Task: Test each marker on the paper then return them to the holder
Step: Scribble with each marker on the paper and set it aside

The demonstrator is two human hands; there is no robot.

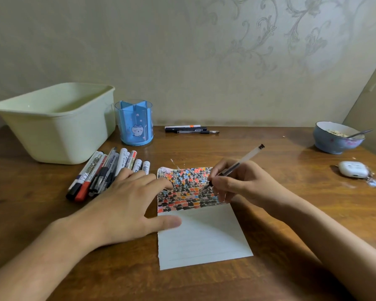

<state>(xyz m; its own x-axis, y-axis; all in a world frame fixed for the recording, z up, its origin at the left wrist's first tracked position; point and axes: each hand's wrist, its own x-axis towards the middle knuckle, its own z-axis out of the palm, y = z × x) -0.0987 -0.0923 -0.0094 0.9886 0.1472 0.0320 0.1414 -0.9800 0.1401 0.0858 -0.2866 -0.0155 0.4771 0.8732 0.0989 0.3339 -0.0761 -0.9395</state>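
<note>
A clear pen is pinched in the right hand, its tip touching the scribble-covered paper on the wooden table. The left hand lies flat, fingers straight, steadying the paper's left edge beside a pile of markers. The blue holder stands behind them.
</note>
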